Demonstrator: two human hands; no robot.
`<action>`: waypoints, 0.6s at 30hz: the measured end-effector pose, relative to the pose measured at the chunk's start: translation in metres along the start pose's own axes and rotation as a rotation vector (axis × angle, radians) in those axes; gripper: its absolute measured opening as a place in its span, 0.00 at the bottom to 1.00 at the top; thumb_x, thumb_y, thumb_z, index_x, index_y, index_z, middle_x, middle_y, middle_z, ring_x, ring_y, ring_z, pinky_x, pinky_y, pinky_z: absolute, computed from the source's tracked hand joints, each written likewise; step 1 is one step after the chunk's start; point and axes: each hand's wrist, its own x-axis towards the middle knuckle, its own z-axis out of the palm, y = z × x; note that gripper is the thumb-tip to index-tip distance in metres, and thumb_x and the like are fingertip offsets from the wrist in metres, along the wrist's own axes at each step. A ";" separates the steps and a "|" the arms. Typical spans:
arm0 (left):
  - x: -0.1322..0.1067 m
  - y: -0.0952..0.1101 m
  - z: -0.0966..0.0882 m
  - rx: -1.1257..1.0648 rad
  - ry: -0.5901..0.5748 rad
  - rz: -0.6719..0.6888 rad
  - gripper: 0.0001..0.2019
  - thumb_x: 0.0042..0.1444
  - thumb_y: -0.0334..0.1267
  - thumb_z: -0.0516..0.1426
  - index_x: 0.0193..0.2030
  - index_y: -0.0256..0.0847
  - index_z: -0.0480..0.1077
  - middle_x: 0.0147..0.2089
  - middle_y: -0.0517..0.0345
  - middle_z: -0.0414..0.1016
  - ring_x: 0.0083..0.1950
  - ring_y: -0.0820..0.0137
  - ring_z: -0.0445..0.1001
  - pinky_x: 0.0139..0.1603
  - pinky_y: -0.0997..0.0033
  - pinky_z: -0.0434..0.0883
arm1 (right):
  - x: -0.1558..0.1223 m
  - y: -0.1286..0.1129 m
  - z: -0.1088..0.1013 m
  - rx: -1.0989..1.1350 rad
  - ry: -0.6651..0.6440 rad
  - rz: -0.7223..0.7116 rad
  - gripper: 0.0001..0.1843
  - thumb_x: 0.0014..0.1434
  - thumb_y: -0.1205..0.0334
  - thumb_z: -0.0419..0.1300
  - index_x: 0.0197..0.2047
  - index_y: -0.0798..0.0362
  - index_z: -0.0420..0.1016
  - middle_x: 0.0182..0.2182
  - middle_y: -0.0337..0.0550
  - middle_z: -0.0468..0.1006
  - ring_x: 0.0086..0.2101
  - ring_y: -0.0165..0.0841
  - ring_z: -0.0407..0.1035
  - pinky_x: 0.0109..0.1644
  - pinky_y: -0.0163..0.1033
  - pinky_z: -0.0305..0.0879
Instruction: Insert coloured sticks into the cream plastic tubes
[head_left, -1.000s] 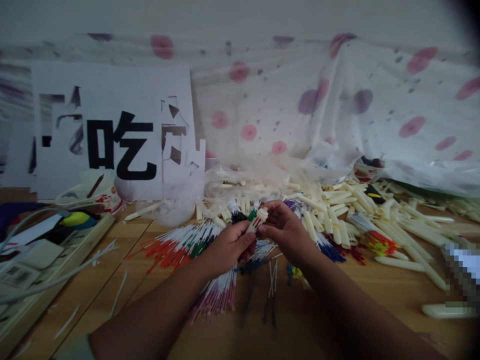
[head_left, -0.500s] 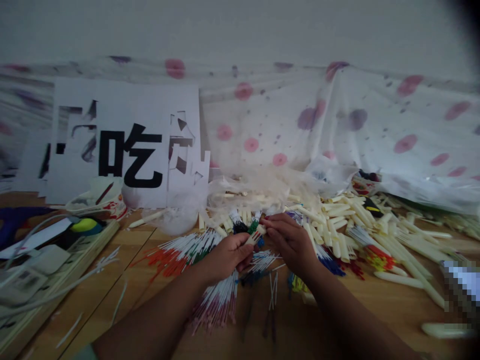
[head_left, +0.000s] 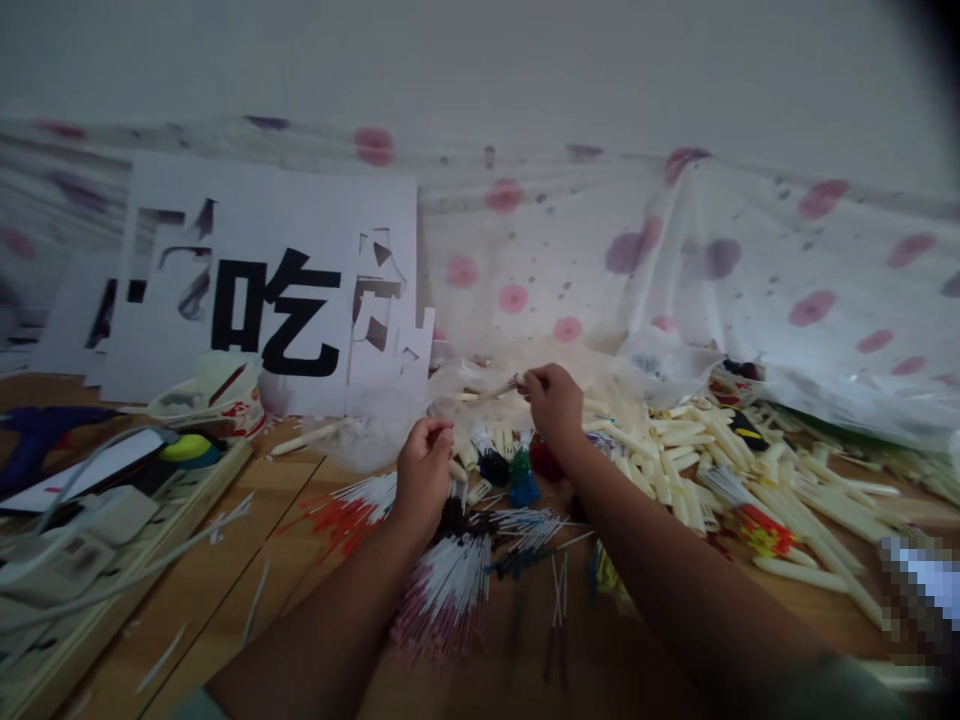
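Setting: wooden table (head_left: 225, 520) backed by a spotted white cloth (head_left: 750, 260) and a cut paper sign (head_left: 270, 290).
Held item: a thin cream stick (head_left: 501, 388), pinched at its end and lying over a clear plastic bag (head_left: 480, 375) at the back of the table.
Right hand (head_left: 553, 398): reached forward, fingers closed in a pinch on the stick.
Left hand (head_left: 423, 470): curled into a loose fist above the colour-tipped white sticks (head_left: 442, 590); whether it holds anything cannot be told.
Surroundings: cream tubes (head_left: 697, 450) heaped to the right; orange-tipped sticks (head_left: 345, 515) fanned to the left; tray of clutter (head_left: 97, 520) at far left.
Technique note: a fingertip pinch near the stick's end likely suits best, drawing it out straight so that the bag and neighbouring tubes are not dragged along.
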 end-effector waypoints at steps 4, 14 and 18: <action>-0.001 0.004 -0.003 0.057 -0.016 0.016 0.06 0.51 0.39 0.55 0.33 0.39 0.66 0.27 0.63 0.64 0.27 0.77 0.65 0.29 0.79 0.64 | 0.012 -0.002 0.045 -0.177 -0.181 -0.111 0.12 0.60 0.62 0.50 0.38 0.58 0.72 0.43 0.56 0.73 0.47 0.39 0.67 0.51 0.42 0.61; -0.007 0.017 -0.005 0.122 -0.177 -0.016 0.13 0.46 0.46 0.59 0.25 0.38 0.64 0.19 0.67 0.60 0.20 0.78 0.59 0.22 0.78 0.58 | -0.028 -0.014 -0.025 -0.185 -0.366 -0.271 0.18 0.61 0.60 0.51 0.53 0.51 0.69 0.43 0.43 0.77 0.41 0.30 0.70 0.48 0.36 0.64; -0.009 0.016 -0.003 0.331 -0.237 0.077 0.14 0.45 0.46 0.59 0.21 0.39 0.62 0.18 0.68 0.59 0.22 0.77 0.58 0.24 0.77 0.56 | -0.114 -0.044 -0.052 0.182 -0.445 -0.521 0.25 0.61 0.59 0.52 0.61 0.46 0.59 0.33 0.39 0.77 0.31 0.28 0.70 0.36 0.33 0.66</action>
